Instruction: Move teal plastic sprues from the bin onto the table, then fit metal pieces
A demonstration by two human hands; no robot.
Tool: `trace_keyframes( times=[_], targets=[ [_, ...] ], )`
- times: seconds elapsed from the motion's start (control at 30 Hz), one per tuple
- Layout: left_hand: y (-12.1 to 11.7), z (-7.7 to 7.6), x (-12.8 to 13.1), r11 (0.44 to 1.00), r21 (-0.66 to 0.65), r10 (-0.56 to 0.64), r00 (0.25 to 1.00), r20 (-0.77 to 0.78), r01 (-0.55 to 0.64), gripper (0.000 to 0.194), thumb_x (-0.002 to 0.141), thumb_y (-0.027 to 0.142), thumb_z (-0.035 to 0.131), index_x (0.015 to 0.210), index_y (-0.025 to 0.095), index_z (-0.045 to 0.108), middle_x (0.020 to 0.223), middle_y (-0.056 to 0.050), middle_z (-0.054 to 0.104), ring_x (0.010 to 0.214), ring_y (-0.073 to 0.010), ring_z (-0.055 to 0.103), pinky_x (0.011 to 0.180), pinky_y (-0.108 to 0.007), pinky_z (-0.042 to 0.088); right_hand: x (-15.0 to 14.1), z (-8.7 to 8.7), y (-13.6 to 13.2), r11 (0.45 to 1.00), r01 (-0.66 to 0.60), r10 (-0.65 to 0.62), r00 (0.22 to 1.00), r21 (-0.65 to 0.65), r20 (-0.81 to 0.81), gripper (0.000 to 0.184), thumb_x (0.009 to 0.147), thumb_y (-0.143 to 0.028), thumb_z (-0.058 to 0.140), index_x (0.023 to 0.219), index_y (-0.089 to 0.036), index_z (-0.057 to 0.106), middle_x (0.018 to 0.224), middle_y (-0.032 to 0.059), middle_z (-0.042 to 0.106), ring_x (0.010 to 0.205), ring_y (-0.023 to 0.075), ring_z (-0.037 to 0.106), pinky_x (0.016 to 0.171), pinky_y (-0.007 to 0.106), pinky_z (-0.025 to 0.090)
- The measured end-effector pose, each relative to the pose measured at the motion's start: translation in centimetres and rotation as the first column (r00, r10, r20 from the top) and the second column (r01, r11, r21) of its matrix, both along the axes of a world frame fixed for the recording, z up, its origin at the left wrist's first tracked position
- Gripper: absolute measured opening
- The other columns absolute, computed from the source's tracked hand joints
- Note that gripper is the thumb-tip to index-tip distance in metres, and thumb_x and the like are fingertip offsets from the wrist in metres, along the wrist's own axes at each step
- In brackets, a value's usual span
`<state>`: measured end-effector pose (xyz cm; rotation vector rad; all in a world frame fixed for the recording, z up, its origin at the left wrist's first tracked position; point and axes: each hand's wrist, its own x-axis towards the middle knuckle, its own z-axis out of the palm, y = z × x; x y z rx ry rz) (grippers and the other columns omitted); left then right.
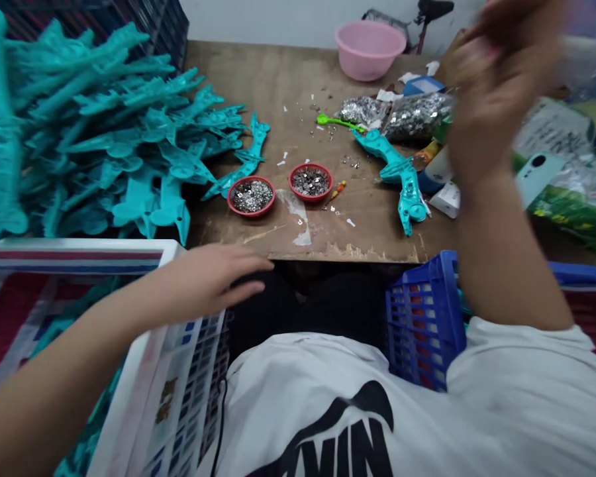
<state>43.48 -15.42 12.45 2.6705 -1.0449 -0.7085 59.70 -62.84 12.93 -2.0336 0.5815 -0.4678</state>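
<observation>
My left hand (221, 275) hovers at the table's front edge, by the corner of the white crate, with its fingers stretched out and nothing in them. Raised high at the upper right is my right hand (501, 86); motion smears its fingers, so I cannot tell what it holds, if anything. Two red bowls (251, 213) of small shiny metal pieces (310, 180) stand mid-table. A turquoise plastic part (395, 169) lies right of them, and another turquoise part (251, 156) lies to their left, beside a large heap of the same parts (104, 126).
The white crate (171, 252) is at my left, a blue basket (422, 318) at my right. A pink basin (370, 53) stands at the back. Bags of metal pieces (417, 116), a green spoon (338, 121) and a light-coloured phone (539, 173) lie toward the right.
</observation>
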Motion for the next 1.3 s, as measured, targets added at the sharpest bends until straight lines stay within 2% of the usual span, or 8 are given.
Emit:
trace_keyframes(
  times=[0.03,0.1,0.17,0.33,0.47,0.73,1.03,1.3],
  targets=[
    [-1.3,-0.3,2.6,0.997,0.076,0.027,0.999,0.024,-0.029,0.07,0.128,0.042,0.029,0.159,0.002,0.077,0.153,-0.011,0.079,0.147,-0.0316,0.073,0.132,-0.046,0.048,0.4,-1.2,3.3,0.956,-0.25,0.268,0.957,-0.155,0.114,0.07,0.113,-0.077,0.056,0.173,-0.043,0.065,0.153,0.012,0.073,0.162,0.0471,0.064,0.109,0.066,0.069],
    [-3.2,-1.8,7.9,0.972,0.222,0.066,0.996,0.061,-0.078,0.049,0.125,0.039,0.057,0.159,0.011,0.08,0.157,-0.014,0.079,0.146,-0.0326,0.074,0.13,-0.043,0.05,1.1,-4.7,8.1,0.625,-0.635,0.735,0.674,-0.454,0.071,0.059,0.106,-0.062,0.08,0.16,-0.038,0.077,0.146,0.0065,0.079,0.154,0.0437,0.07,0.133,0.074,0.056],
    [-4.0,-4.2,12.4,0.947,0.299,0.092,0.99,0.104,-0.119,0.045,0.126,0.033,0.059,0.158,0.009,0.079,0.157,-0.02,0.078,0.145,-0.0354,0.073,0.127,-0.044,0.052,1.7,-9.1,10.1,0.398,-0.748,0.849,0.52,-0.532,-0.096,0.057,0.103,-0.046,0.086,0.159,-0.035,0.08,0.151,0.0067,0.08,0.155,0.0435,0.069,0.143,0.073,0.048],
    [-2.1,-9.5,17.3,0.895,0.39,0.141,0.967,0.213,-0.216,0.056,0.125,0.032,0.06,0.174,0.007,0.065,0.18,-0.028,0.057,0.157,-0.0422,0.063,0.124,-0.044,0.055,2.5,-17.9,8.6,0.227,-0.832,0.804,0.453,-0.506,-0.385,0.08,0.099,-0.026,0.079,0.177,-0.022,0.065,0.182,0.015,0.062,0.175,0.0485,0.05,0.145,0.073,0.042],
    [-0.5,-10.7,17.6,0.889,0.43,0.088,0.98,0.176,-0.157,0.062,0.123,0.042,0.062,0.182,0.023,0.06,0.189,-0.018,0.052,0.162,-0.0399,0.063,0.114,-0.041,0.063,2.4,-19.1,9.0,0.075,-0.814,0.78,0.407,-0.576,-0.475,0.07,0.106,-0.02,0.065,0.175,-0.012,0.066,0.178,0.0218,0.064,0.165,0.0472,0.055,0.141,0.068,0.044],
    [0.6,-12.0,20.6,0.941,0.306,0.089,0.978,0.186,-0.144,0.046,0.114,0.021,0.052,0.142,0.024,0.088,0.145,-0.013,0.084,0.128,-0.0338,0.081,0.102,-0.039,0.063,1.6,-15.9,10.0,-0.017,-0.828,0.709,0.386,-0.561,-0.591,0.034,0.114,-0.034,0.064,0.133,-0.02,0.089,0.133,0.0195,0.084,0.133,0.0418,0.067,0.124,0.058,0.049],
    [0.2,-12.4,21.1,0.959,0.237,0.094,0.961,0.262,-0.158,0.036,0.104,0.015,0.06,0.113,0.023,0.094,0.115,-0.011,0.088,0.102,-0.0304,0.081,0.088,-0.037,0.058,1.8,-14.0,9.7,-0.064,-0.89,0.727,0.269,-0.452,-0.632,0.045,0.112,-0.056,0.072,0.145,-0.029,0.088,0.135,0.0159,0.088,0.128,0.0404,0.078,0.11,0.052,0.059],
    [-0.8,-11.7,18.6,0.937,0.265,0.095,0.898,0.43,-0.226,0.032,0.111,0.009,0.063,0.117,0.022,0.092,0.117,-0.01,0.087,0.1,-0.0241,0.075,0.081,-0.035,0.05,2.5,-10.4,5.7,0.196,-0.852,0.748,0.45,-0.486,-0.487,0.052,0.107,-0.057,0.071,0.144,-0.024,0.088,0.127,0.0121,0.09,0.118,0.0375,0.085,0.109,0.052,0.068]
  ],
)
